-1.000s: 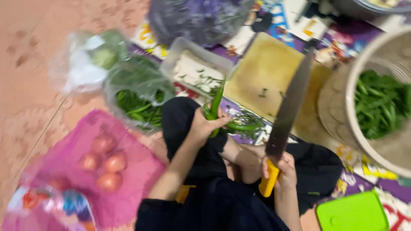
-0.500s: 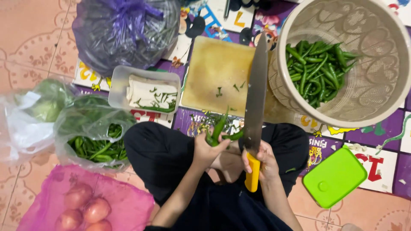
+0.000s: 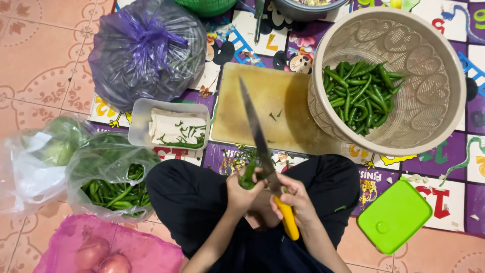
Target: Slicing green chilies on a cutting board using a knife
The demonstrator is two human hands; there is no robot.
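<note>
The onions [image 3: 103,258] and pink mesh bag [image 3: 146,250] are cut off below.

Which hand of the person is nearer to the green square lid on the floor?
Right. The right hand, holding the knife, is just left of the green lid; the left hand, holding a green chili, is farther left.

A knotted purple bag [image 3: 146,50] sits above clear bags [image 3: 108,174] and a pink net sack [image 3: 65,242].

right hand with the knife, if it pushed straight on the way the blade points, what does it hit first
Probably the wooden cutting board: the right hand aims the knife up-frame over it. Blade height above the board is unclear.
</note>
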